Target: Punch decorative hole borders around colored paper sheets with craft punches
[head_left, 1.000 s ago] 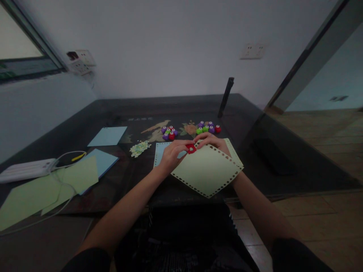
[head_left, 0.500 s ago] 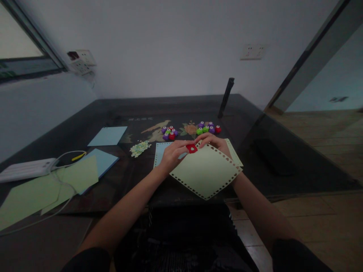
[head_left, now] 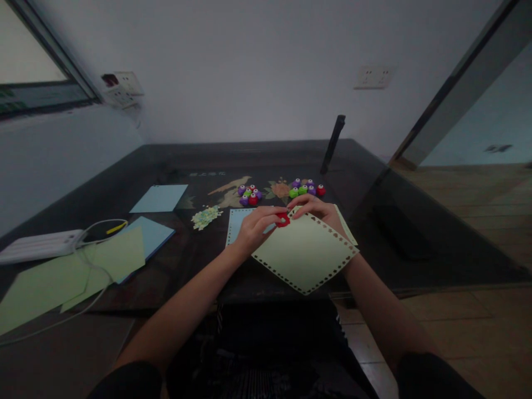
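Note:
My left hand [head_left: 252,231] is closed around a small red paper punch [head_left: 284,220], its fingers curled over the far side. The punch sits at the upper corner of a pale green sheet [head_left: 305,255], whose edges carry rows of small punched holes. My right hand [head_left: 318,207] pinches that sheet near the same corner, fingertips close to the punch. Part of the right palm is hidden behind the paper. Beneath my hands lie a light blue sheet [head_left: 235,224] with a punched border and another pale green sheet [head_left: 346,228].
Beyond my hands are two clusters of coloured punches, a left cluster [head_left: 249,195] and a right cluster [head_left: 306,188]. Paper cutouts [head_left: 206,217] lie in a pile. Green sheets [head_left: 54,277], blue sheets [head_left: 160,198], a white power strip [head_left: 39,247] and a cable occupy the left.
The red punch has turned slightly at the sheet's corner, so its pale opening shows less. Both hands keep their holds, and the view has shifted a little.

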The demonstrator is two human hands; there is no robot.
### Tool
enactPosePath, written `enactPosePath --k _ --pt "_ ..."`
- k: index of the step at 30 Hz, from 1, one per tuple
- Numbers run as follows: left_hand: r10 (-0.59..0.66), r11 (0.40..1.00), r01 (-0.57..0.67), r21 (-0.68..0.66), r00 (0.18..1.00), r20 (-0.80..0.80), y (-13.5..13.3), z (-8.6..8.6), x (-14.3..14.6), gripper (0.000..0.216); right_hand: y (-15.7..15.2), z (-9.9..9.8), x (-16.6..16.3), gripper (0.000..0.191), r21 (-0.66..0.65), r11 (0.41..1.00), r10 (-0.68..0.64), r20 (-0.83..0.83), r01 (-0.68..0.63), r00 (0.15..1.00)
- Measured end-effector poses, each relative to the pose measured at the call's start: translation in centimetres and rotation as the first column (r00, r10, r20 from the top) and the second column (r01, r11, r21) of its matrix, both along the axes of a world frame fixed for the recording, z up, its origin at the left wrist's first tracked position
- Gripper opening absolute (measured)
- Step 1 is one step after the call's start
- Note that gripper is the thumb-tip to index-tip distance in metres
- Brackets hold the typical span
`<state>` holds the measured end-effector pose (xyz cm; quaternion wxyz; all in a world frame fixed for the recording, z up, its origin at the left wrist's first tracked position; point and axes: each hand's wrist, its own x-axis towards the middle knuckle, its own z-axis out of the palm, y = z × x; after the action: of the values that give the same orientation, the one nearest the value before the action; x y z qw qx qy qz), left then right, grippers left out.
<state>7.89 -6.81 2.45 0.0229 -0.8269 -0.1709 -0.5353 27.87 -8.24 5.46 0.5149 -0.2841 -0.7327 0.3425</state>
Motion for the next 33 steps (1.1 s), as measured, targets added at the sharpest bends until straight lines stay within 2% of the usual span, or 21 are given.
enactPosePath --k 7,14,26,33 --pt "-0.067 0.998 0.066 0.024 0.997 0.036 0.05 0.13 0.12 0.026 -0.01 -0.21 -0.10 0.011 -0.002 1.000 0.003 -0.004 -0.003 1.000" --pt "-0.002 1.000 0.002 0.004 1.000 -0.026 -0.17 -0.05 -0.04 0.022 0.16 -0.41 0.01 0.012 0.027 0.999 0.034 -0.017 -0.033 0.999" --pt "-0.018 1.000 0.018 0.004 1.000 -0.020 -0.17 -0.11 0.09 0.019 -0.04 -0.21 -0.07 0.012 -0.004 0.999 0.039 -0.008 -0.039 0.999" --pt "-0.055 0.998 0.055 0.024 0.998 0.009 -0.03 -0.13 0.15 0.026 0.07 -0.31 0.01 0.012 0.019 0.998 0.061 -0.022 -0.060 0.998"
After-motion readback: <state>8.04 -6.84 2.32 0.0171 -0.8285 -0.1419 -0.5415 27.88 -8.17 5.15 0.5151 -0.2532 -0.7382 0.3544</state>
